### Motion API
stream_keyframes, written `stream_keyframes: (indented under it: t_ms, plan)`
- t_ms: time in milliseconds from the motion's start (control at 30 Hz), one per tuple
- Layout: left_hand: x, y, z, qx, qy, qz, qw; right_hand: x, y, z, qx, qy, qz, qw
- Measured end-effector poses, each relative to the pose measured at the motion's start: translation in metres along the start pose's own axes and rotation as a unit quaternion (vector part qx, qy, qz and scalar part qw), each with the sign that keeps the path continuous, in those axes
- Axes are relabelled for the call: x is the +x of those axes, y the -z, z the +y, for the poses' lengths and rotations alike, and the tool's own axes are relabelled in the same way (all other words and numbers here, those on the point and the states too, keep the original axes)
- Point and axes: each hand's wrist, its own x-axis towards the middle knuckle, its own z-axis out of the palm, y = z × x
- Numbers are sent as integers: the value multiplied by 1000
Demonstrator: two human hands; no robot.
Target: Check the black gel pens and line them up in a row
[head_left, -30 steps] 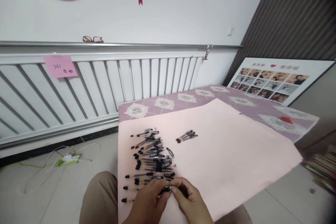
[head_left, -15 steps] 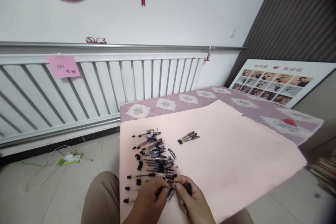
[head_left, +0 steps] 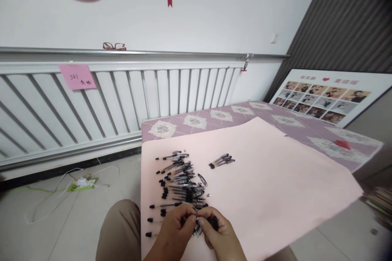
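Pen parts (head_left: 180,190) lie in a crowded row along the left side of the pink sheet (head_left: 275,183), their nearer end partly covered by the hands. Half a second ago a small gap separated the fingertips; now the left hand (head_left: 193,219) and right hand (head_left: 199,217) meet, thumb and forefinger of each pinched nearly closed over a small part (head_left: 196,213) that they mostly hide. Right-hand fingers also curl around a dark piece (head_left: 215,223), as before. Unchanged are the small bundle of pens (head_left: 219,160) beyond the row and the loose cap (head_left: 202,179) at its right edge. Purple patterned cloth (head_left: 180,130) shows behind the sheet, with a red item (head_left: 342,144) on it at right; a radiator (head_left: 171,94) stands behind.
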Motion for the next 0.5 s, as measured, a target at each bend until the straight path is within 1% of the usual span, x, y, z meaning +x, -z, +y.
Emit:
stream_keyframes:
  t_ms: [100,200,400,500]
  plan:
    - [3,-1,-5,-26,10,-8,1000,2,-2,2,6,18,18,1000]
    - [6,0,-9,-42,13,-8,999,4,-3,6,11,26,19,999]
    - [9,4,-14,7,-32,0,999,9,-8,16,29,9,-1,1000]
    - [10,6,-17,39,-33,10,999,11,-11,21,43,-4,-6,999]
